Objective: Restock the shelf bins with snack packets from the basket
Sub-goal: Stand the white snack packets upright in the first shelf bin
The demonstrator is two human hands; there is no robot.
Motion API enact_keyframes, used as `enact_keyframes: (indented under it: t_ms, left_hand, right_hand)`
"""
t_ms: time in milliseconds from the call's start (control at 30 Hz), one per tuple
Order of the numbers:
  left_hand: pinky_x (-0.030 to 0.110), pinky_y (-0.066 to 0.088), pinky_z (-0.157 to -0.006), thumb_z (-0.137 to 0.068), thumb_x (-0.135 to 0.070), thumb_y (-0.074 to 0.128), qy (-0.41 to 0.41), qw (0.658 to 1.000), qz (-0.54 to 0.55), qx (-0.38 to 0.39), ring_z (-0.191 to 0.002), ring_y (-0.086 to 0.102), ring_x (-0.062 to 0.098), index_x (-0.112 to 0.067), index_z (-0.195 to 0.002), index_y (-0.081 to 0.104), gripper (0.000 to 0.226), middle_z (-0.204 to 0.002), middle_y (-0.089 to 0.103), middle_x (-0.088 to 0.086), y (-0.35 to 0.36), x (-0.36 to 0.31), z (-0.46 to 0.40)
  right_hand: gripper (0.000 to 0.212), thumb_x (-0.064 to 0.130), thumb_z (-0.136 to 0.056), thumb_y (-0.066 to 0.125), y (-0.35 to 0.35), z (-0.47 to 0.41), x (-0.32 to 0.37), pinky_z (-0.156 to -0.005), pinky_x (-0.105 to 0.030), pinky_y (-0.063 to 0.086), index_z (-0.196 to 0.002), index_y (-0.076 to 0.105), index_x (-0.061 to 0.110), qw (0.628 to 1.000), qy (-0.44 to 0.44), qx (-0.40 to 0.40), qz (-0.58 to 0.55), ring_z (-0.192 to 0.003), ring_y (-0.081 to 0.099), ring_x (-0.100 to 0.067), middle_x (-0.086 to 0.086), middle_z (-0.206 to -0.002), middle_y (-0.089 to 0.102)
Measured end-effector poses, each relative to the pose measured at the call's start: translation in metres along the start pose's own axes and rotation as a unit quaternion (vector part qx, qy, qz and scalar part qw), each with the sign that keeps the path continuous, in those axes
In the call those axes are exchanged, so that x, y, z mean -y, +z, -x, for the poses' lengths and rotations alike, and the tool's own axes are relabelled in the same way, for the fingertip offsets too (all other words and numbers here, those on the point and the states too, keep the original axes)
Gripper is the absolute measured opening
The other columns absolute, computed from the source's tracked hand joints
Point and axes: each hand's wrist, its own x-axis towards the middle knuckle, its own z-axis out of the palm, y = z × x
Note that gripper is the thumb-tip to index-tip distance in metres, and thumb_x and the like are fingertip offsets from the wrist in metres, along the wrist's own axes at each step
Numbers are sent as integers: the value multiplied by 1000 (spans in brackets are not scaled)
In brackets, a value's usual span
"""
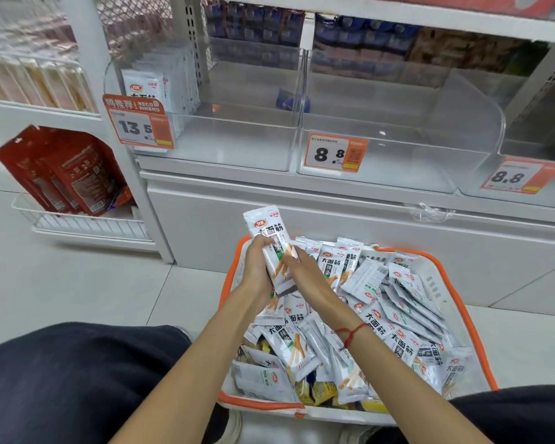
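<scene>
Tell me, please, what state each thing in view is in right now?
Basket: on the floor, heaped with packets.
Held packets: upright, above the basket.
Left hand: grips the held packets.
Right hand: touches the held packets.
Left bin: partly stocked.
Middle bin: no packets visible.

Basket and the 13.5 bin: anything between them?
Head view: the white cabinet front below the shelf sits between the basket and the 13.5 bin. The held packets in both hands rise across that stretch.

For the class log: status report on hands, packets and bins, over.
Both hands, left and right, grip a packet stack above the basket. Left bin partly stocked. Path clear.
</scene>
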Motion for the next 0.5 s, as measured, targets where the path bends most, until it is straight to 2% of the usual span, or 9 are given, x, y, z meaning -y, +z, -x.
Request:
enact_keyframes:
  t_ms: [67,100,167,233,333,400,433,467,500]
  left_hand:
    - [29,50,-58,-88,-16,42,24,999,-19,-9,-67,61,25,-4,-106,61,29,-82,66,14,4,-18,3]
    - [27,51,-55,-88,-16,42,39,999,-31,-20,-68,62,25,-2,-119,55,36,-90,66,17,6,-28,5]
    - [27,52,-53,-88,-16,42,58,997,-46,-20,-71,62,26,-3,-132,45,47,-105,63,22,9,-46,8]
    - [30,54,-58,-85,-21,45,80,995,-61,-9,-79,65,30,-6,-132,44,50,-116,62,24,12,-65,12]
    - [39,54,-75,-63,-35,53,141,987,-81,-9,-109,60,38,-8,-129,48,72,-126,57,23,13,-98,12]
    - [45,50,-90,-55,-41,54,181,975,-124,-14,-115,57,36,-10,-122,51,73,-125,57,21,12,-123,10]
    - [48,48,-95,-55,-43,54,197,969,-152,-14,-113,57,34,-12,-117,53,69,-125,58,19,14,-138,13]
    - [46,48,-95,-60,-43,53,205,963,-177,-13,-109,60,30,-11,-114,54,63,-122,60,17,16,-154,19]
    - [42,51,-91,-69,-40,51,208,958,-196,-9,-100,64,25,-11,-111,57,52,-115,64,14,18,-169,24]
  right_hand:
    - [18,38,-95,38,3,-1,14,-90,-44,52,-106,47,49,999,-44,-4,25,-104,60,-20,-3,-117,57]
    - [20,35,-95,39,3,-4,22,-90,-43,51,-109,48,46,998,-59,2,25,-103,61,-19,-4,-119,58]
    - [23,26,-97,40,0,-8,40,-85,-32,52,-113,48,42,995,-93,20,20,-100,61,-14,-4,-119,57]
    - [29,19,-97,43,-5,-13,62,-80,-22,50,-110,46,45,991,-126,41,18,-98,60,-7,3,-116,55]
    - [36,14,-95,46,-1,-19,97,-88,-27,52,-111,46,46,982,-174,70,38,-102,59,-5,8,-114,58]
    - [32,17,-93,49,3,-26,118,-92,-24,49,-113,45,43,979,-190,67,42,-105,57,-7,7,-114,57]
    - [30,17,-94,49,5,-28,130,-88,-16,47,-112,44,40,977,-196,67,43,-102,57,-6,8,-112,56]
    - [26,15,-94,49,6,-31,143,-78,-5,44,-109,44,36,976,-204,70,40,-97,56,-2,10,-107,56]
    - [22,13,-94,49,8,-37,154,-67,-1,41,-103,46,33,976,-204,71,38,-90,55,2,11,-100,56]
